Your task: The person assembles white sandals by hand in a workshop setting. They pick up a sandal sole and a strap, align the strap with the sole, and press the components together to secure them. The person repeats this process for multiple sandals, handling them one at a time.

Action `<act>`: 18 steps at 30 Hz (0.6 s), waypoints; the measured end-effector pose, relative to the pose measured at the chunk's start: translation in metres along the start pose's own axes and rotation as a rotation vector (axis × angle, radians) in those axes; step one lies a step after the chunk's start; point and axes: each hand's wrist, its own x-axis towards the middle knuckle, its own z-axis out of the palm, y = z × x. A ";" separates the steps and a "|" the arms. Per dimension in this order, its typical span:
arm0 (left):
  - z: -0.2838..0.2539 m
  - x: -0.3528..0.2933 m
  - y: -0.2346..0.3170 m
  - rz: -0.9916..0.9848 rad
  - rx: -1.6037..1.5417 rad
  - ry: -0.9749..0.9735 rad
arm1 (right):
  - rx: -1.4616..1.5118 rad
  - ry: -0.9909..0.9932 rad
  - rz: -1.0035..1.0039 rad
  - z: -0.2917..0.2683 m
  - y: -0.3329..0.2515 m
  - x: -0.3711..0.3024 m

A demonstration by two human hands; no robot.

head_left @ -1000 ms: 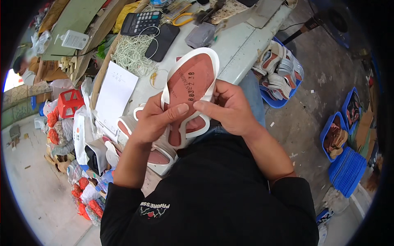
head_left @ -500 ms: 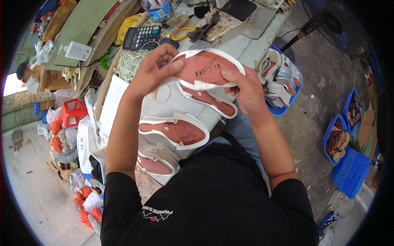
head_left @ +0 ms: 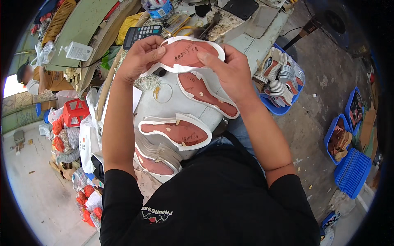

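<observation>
Above the table I hold a sandal insole (head_left: 188, 46), reddish-brown with a raised white rim and dark printing. My left hand (head_left: 143, 57) pinches its left end, thumb on the face and fingers behind. On its right end my right hand (head_left: 230, 69) grips in the same way, the thumb pressing the brown face. Below it, a second insole (head_left: 204, 93) lies slantwise on the pale table (head_left: 158, 107). Closer to my body sits a small pile of white-rimmed insoles (head_left: 175, 130), and beside it a taller leaning stack (head_left: 154, 162).
At the back are a calculator (head_left: 141, 35), tangled white cord (head_left: 146, 82) and a blue tub (head_left: 160, 10). Right of the table, a blue basket (head_left: 283, 108) holds stacked insoles. A fan (head_left: 328, 22) stands behind it. A red stool (head_left: 75, 112) and bags are at left.
Both hands have moved slightly left and up with the insole, which is now tilted differently. More of the insole lying beneath it shows.
</observation>
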 end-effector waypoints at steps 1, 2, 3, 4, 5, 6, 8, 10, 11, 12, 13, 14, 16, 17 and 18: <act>-0.005 -0.002 -0.007 0.004 -0.011 0.039 | -0.002 0.039 -0.051 0.003 0.005 0.004; -0.007 -0.004 -0.010 0.006 -0.024 0.081 | -0.053 0.062 -0.055 0.005 0.006 0.007; -0.009 -0.008 -0.013 0.012 -0.059 0.092 | -0.104 0.085 -0.060 0.008 0.004 0.009; -0.008 -0.013 -0.015 0.017 -0.093 0.103 | -0.155 0.108 -0.065 0.010 0.003 0.011; -0.006 -0.018 -0.018 0.021 -0.130 0.110 | -0.185 0.140 -0.073 0.012 0.004 0.012; -0.006 -0.023 -0.017 0.004 -0.158 0.083 | -0.215 0.172 -0.080 0.013 0.005 0.012; -0.006 -0.037 -0.011 -0.030 -0.216 0.030 | -0.270 0.219 -0.081 0.016 0.006 0.012; 0.006 -0.046 -0.017 -0.018 -0.219 0.138 | -0.322 0.247 -0.069 0.018 0.004 0.012; 0.015 -0.049 -0.019 -0.011 -0.219 0.188 | -0.305 0.247 -0.077 0.018 0.005 0.013; 0.025 -0.054 -0.014 -0.027 -0.215 0.211 | -0.289 0.247 -0.085 0.017 0.007 0.014; 0.030 -0.058 -0.019 -0.031 -0.217 0.215 | -0.273 0.248 -0.093 0.017 0.008 0.014; 0.033 -0.062 -0.023 -0.036 -0.217 0.222 | -0.242 0.243 -0.089 0.017 0.009 0.014; 0.045 -0.070 -0.025 -0.040 -0.231 0.226 | -0.179 0.235 -0.081 0.016 0.009 0.014; 0.054 -0.074 -0.024 -0.046 -0.233 0.240 | -0.153 0.223 -0.079 0.016 0.008 0.013; 0.062 -0.076 -0.024 -0.052 -0.236 0.252 | -0.129 0.213 -0.077 0.016 0.008 0.014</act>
